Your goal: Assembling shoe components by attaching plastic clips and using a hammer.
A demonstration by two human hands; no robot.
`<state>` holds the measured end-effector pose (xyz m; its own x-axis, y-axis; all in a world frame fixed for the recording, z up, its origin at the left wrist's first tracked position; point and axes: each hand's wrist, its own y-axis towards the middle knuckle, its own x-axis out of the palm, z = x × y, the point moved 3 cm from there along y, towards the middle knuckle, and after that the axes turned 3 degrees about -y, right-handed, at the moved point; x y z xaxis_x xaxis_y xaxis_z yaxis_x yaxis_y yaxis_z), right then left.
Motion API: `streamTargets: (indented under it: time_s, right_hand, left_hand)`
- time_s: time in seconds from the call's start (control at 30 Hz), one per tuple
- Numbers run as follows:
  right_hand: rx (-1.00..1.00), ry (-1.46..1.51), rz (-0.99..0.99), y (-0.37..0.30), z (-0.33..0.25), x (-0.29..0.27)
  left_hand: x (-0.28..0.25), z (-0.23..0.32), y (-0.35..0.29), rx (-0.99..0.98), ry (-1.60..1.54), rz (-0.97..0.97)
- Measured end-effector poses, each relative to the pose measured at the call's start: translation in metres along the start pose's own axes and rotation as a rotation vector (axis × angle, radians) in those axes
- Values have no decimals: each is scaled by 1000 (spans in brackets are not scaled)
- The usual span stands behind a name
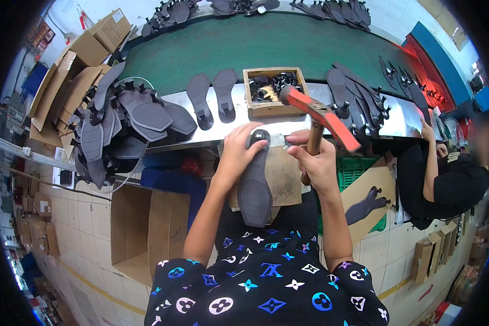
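Long green conveyor belt (pixel 288 46): curves across the top of the view, bare along its middle, with dark soles and heel parts lying at its far edge

Shiny metal work ledge (pixel 222 127): runs along the near side of the belt and carries the stock listed below

Open brown cardboard box (pixel 146 228): stands on the tiled floor at the person's left, nothing visible inside it

Heap of dark grey rubber shoe soles (pixel 122 122): piled loosely at the left end of the ledge; whether worked or unworked cannot be told

Row of dark soles with heels attached (pixel 358 98): fanned out at the right of the ledge, judged finished pieces

Pair of grey soles (pixel 212 98): laid side by side just left of the wooden tray

Dark grey shoe sole on the brown work block (pixel 255 187): the piece in hand, lying lengthwise, heel end away from the person, toe end toward the lap; its black heel piece (pixel 259 136) sits at the far end, judged seated but not yet fixed

Hammer with orange-red head and wooden handle (pixel 317 117): raised above and to the right of the heel, not touching it

Small square wooden tray of black heel parts (pixel 274 89): on the ledge just beyond the sole, well stocked, so many pieces are judged left to do

Left hand (pixel 239 152): fingers curled down onto the heel end of the sole, pinning it

Right hand (pixel 317 160): closed around the hammer handle

Co-worker's arm (pixel 431 163): at the right, at the ledge, apart from this work
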<state>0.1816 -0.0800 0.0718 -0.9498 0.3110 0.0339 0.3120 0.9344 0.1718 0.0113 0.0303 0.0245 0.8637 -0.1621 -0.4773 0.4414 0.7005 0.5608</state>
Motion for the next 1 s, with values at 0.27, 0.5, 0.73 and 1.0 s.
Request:
streamTargets:
  time_s: [0.27, 0.5, 0.73, 1.0]
  right_hand:
    - [24, -179, -171, 29, 21, 11]
    - [89, -86, -285, 36, 44, 24]
    - [-85, -471, -341, 43, 40, 35]
    - [-336, -803, -295, 29, 19, 42]
  left_hand:
    - [-3, 6, -6, -152, -205, -78]
    - [2, 6, -26, -142, -52, 33]
    - [2, -7, -31, -162, -143, 33]
    - [-5, -2, -28, -164, -85, -64]
